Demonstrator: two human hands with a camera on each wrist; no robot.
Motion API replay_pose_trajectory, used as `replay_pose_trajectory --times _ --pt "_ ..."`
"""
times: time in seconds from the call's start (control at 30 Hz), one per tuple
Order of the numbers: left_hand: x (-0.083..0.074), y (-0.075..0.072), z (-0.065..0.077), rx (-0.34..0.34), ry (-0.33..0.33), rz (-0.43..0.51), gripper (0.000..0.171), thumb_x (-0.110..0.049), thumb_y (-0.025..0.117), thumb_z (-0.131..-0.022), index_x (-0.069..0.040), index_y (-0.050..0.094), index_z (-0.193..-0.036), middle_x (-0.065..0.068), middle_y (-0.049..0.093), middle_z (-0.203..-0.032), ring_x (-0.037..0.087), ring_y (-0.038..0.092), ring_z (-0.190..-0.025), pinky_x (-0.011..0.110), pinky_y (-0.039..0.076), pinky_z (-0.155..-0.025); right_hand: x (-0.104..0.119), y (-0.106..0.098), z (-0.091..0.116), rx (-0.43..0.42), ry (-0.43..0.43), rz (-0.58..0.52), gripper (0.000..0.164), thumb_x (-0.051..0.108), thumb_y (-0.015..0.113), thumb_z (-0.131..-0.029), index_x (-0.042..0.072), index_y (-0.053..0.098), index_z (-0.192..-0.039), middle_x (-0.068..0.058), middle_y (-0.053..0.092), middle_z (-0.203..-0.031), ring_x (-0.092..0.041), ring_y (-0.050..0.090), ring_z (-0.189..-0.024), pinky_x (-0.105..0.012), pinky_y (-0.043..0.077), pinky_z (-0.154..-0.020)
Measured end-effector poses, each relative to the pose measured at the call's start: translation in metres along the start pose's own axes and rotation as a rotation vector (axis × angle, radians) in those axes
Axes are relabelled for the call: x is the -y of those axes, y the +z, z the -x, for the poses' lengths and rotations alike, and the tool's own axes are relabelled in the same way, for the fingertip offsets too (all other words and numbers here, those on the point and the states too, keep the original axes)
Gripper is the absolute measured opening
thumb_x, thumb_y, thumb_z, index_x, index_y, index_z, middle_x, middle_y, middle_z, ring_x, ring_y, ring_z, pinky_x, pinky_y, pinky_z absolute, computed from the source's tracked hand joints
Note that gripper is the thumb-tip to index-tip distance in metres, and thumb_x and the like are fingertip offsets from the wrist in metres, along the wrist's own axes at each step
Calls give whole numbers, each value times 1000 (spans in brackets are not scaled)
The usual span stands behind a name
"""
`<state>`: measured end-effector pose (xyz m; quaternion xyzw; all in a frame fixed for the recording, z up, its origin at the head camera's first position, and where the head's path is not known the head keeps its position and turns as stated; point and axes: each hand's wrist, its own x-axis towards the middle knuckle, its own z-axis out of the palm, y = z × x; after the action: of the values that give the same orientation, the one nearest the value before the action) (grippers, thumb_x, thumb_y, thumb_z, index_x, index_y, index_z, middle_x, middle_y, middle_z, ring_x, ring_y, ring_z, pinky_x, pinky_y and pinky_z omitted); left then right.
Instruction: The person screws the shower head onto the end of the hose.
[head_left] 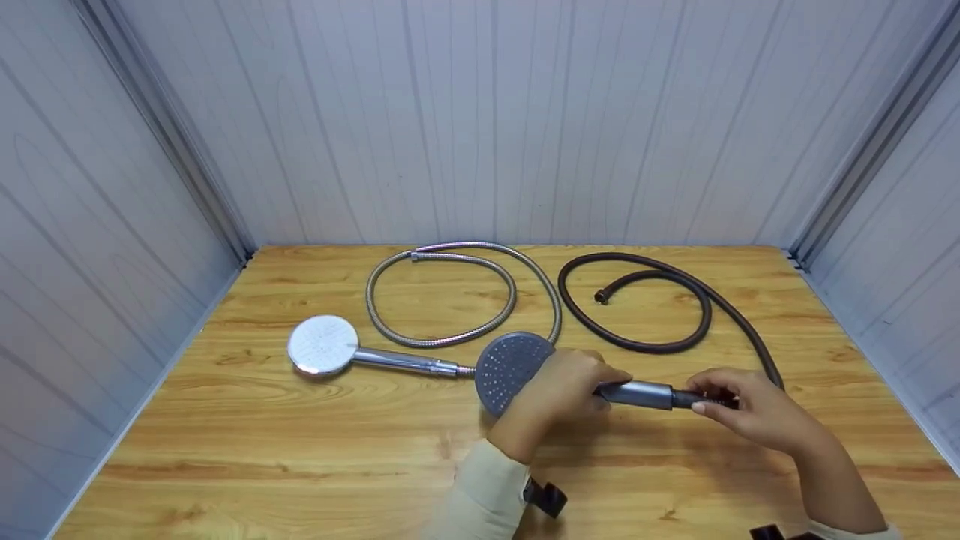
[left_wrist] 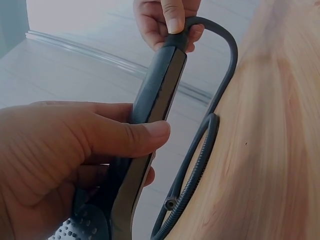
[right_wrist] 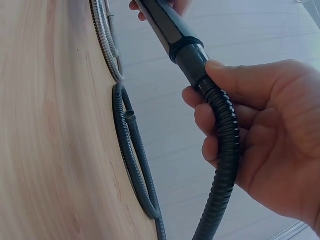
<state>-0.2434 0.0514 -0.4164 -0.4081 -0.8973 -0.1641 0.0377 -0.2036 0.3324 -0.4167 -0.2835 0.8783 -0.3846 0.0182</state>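
My left hand (head_left: 564, 386) grips the handle of a dark grey shower head (head_left: 511, 367), its thumb lying along the handle in the left wrist view. The round spray face with small nozzles points up toward the head camera. At the handle's end, my right hand (head_left: 757, 409) pinches the collar of a black ribbed shower hose (right_wrist: 223, 135) between thumb and fingers. Collar and handle end meet; whether they are fully screwed together I cannot tell. From my right hand the hose runs back to a loop on the table, its free end (head_left: 601, 296) lying inside that loop.
A chrome shower head (head_left: 324, 345) lies left on the wooden table (head_left: 300, 465), joined to a coiled silver hose (head_left: 442, 341) that passes behind the dark shower head. Pale panelled walls (head_left: 480, 120) enclose the table at the back and both sides.
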Motion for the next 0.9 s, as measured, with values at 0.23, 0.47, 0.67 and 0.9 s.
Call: replay_pose_trajectory --times 0.23,0.47,0.67,0.9 --pt "-2 0 -1 -17 18 -34 43 -17 84 -77 -26 73 -118 -8 70 -94 3 58 -79 17 47 -72 2 -2 0 24 35 32 14 12 65 -94 7 67 -107 1 64 -89 -10 53 -73 -28 45 -61" --pt "-4 3 0 -39 43 -48 38 -13 80 -77 -26 75 -112 -10 66 -84 2 52 -70 16 43 -64 2 0 3 26 47 11 14 11 66 -93 8 68 -107 1 65 -91 -10 55 -74 -28 47 -61" --pt "-5 3 1 -23 40 -46 36 -14 81 -76 -27 75 -109 -11 63 -81 1 48 -68 16 41 -62 1 -2 5 42 44 -11 16 14 66 -93 8 68 -108 0 66 -94 -11 57 -74 -28 48 -61" --pt "-7 1 -1 3 39 -55 36 -16 83 -75 -27 75 -108 -10 64 -83 2 49 -70 17 42 -63 -3 -4 5 43 33 -55 17 14 67 -93 9 69 -109 -2 68 -94 -12 57 -71 -28 47 -58"
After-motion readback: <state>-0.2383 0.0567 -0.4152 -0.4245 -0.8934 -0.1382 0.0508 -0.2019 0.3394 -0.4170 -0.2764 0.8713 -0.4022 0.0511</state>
